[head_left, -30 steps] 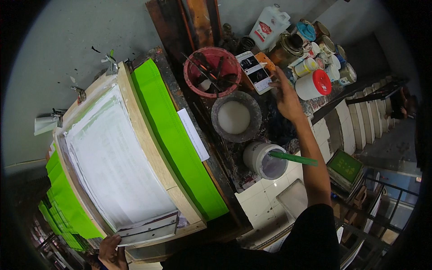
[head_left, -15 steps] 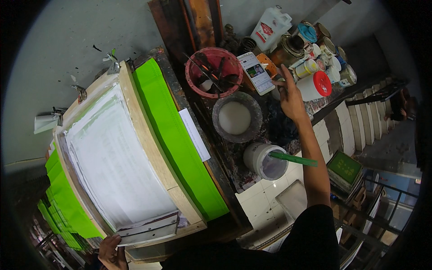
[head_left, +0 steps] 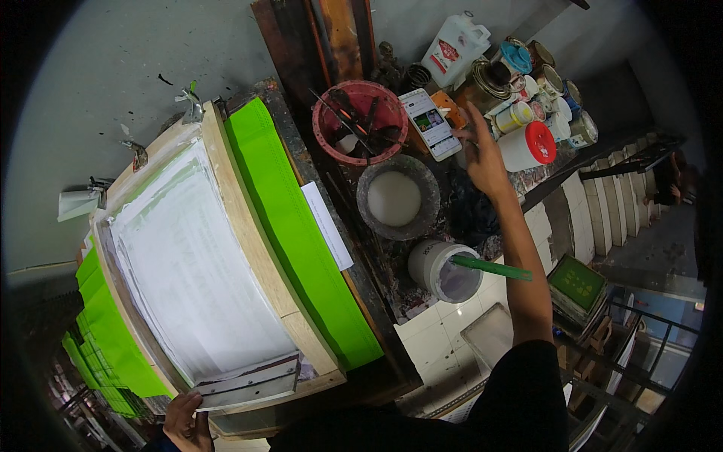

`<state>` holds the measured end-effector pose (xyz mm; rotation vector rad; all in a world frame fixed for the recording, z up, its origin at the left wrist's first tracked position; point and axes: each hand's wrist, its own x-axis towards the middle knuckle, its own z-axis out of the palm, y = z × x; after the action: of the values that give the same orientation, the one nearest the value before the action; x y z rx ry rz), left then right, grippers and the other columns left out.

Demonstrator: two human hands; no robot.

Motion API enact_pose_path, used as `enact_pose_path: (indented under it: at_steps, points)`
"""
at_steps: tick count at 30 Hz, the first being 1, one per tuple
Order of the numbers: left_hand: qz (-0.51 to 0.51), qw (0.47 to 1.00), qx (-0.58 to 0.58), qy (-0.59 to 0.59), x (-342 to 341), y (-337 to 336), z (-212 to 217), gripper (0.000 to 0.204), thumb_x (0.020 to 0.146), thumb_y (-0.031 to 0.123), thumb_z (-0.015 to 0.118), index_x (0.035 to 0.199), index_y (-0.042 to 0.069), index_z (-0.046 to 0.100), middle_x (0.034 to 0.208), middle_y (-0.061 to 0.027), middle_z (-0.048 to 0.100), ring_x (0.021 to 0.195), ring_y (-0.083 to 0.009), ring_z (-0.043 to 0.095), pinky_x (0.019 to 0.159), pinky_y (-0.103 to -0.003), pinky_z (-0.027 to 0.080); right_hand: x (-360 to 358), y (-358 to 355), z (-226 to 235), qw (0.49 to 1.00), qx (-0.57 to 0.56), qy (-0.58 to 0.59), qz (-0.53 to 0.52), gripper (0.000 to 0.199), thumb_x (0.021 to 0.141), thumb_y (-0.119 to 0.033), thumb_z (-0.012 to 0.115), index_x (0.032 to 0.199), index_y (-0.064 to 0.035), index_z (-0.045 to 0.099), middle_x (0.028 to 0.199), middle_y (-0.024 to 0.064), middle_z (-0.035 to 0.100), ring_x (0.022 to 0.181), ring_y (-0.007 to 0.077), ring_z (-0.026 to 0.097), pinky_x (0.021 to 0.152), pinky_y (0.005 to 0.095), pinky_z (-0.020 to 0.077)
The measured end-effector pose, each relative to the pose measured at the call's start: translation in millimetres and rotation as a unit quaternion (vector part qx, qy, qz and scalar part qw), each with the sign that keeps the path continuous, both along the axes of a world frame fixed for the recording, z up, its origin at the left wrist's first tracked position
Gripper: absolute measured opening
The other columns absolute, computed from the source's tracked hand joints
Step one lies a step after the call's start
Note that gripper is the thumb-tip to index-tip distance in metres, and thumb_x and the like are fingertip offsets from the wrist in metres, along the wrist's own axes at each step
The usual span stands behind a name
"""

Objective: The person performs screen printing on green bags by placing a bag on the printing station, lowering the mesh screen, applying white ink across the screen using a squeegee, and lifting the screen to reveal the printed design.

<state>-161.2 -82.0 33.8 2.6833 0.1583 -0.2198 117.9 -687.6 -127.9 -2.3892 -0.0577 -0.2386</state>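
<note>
A: Take clock directions from the middle of the view. How are the hands placed?

B: The left hand (head_left: 186,423), at 7 o'clock, pinches one end of a squeegee (head_left: 252,386), thumb and fingers drawn together. The right hand (head_left: 484,158), at 2 o'clock, extends its index finger, the others loosely bent. Its lower fingertips lie at the edge of a phone (head_left: 431,128) at 1 o'clock; whether they touch, one cannot tell.

A: And the edges and free room?

B: The squeegee lies across the near end of a printing frame (head_left: 263,256) at 9 o'clock. Green cloth (head_left: 290,218) forms a band along the frame's 3 o'clock side. Room about the phone is narrow: a red bucket (head_left: 392,109) stands at 12 o'clock, a red-lidded tub (head_left: 521,148) at 2. At 4 o'clock a white pot (head_left: 427,267) stands near the bench's edge, its green stick (head_left: 493,266) overlapping the right forearm in view; tiled floor (head_left: 444,331) opens beyond, at 5 o'clock.

A: Which surfaces bear writing?

B: The jug (head_left: 456,47), at 1 o'clock, carries a red-and-white label. The paper strip (head_left: 326,226) on the cloth's edge shows a faint printed line, too small to read. The pot has dark lettering; the phone's lit screen shows small pictures.
</note>
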Motion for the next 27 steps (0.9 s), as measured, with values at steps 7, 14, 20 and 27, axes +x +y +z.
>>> enact_pose_path:
  at_steps: [7, 14, 20, 27]
  points:
    - [-0.062, 0.998, -0.007, -0.013, 6.0, 10.2, -0.7, 0.022, 0.077, 0.002, 0.073, 0.098, 0.0, 0.073, 0.098, -0.0181, 0.074, 0.098, -0.038, 0.07, 0.097, -0.046, 0.051, 35.8, 0.2, 0.9, 0.998, 0.03, 0.018, 0.047, 0.084, 0.084, 0.018, 0.045, 0.159, -0.009, 0.02, 0.151, 0.0226, 0.048, 0.132, 0.0336, 0.056, 0.11, 0.0438, 0.0434]
    - [0.0, 1.0, -0.025, -0.01, 2.5, 5.2, -2.3, 0.021, 0.083, 0.012, 0.071, 0.099, -0.001, 0.074, 0.099, -0.0197, 0.074, 0.099, -0.0367, 0.071, 0.099, -0.047, 0.05, 75.8, 6.8, -10.0, 0.99, -0.054, 0.002, 0.131, 0.092, 0.082, 0.023, 0.043, 0.162, -0.0134, 0.012, 0.158, 0.0241, 0.038, 0.134, 0.0333, 0.055, 0.113, 0.0442, 0.0404]
    - [0.003, 0.999, -0.033, -0.011, -0.3, 9.0, -5.0, 0.021, 0.082, 0.012, 0.073, 0.098, -0.001, 0.074, 0.099, -0.0187, 0.075, 0.097, -0.0365, 0.071, 0.097, -0.046, 0.051, 90.3, 8.7, -3.0, 0.993, -0.08, -0.041, 0.081, 0.092, 0.076, 0.022, 0.044, 0.159, -0.0074, 0.017, 0.141, 0.0307, 0.054, 0.129, 0.0444, 0.054, 0.108, 0.0502, 0.0415]
    - [-0.063, 0.997, 0.028, 0.014, 12.0, 1.3, 9.5, 0.024, 0.087, 0.006, 0.074, 0.111, 0.005, 0.075, 0.11, -0.0153, 0.075, 0.107, -0.0342, 0.07, 0.098, -0.045, 0.053, 92.2, 2.6, -12.2, 0.993, -0.083, -0.013, 0.081, 0.095, 0.075, 0.022, 0.044, 0.16, -0.0069, 0.014, 0.141, 0.0318, 0.053, 0.133, 0.0451, 0.05, 0.111, 0.0493, 0.0398]
